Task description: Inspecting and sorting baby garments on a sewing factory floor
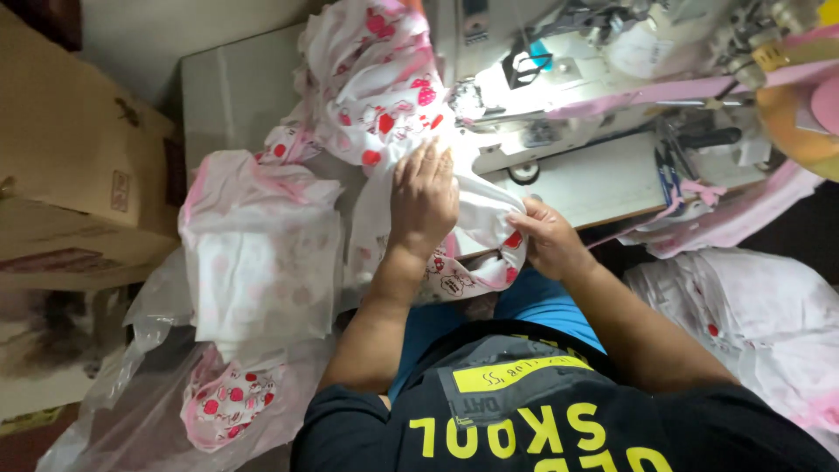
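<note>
At frame centre, the left hand (424, 199) presses flat, fingers spread, on the white red-printed garment piece (476, 229) at the sewing machine (559, 79) tabletop (603, 179); the right hand (546, 238) has its grip pinched on the fabric's edge. Stacked pieces (262, 262) lie lower left.

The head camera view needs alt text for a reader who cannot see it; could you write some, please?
Two bare hands, left hand and right hand, press white fabric with red prints flat at a lit sewing machine. More printed fabric pieces are piled to the left, beside a cardboard box.
</note>
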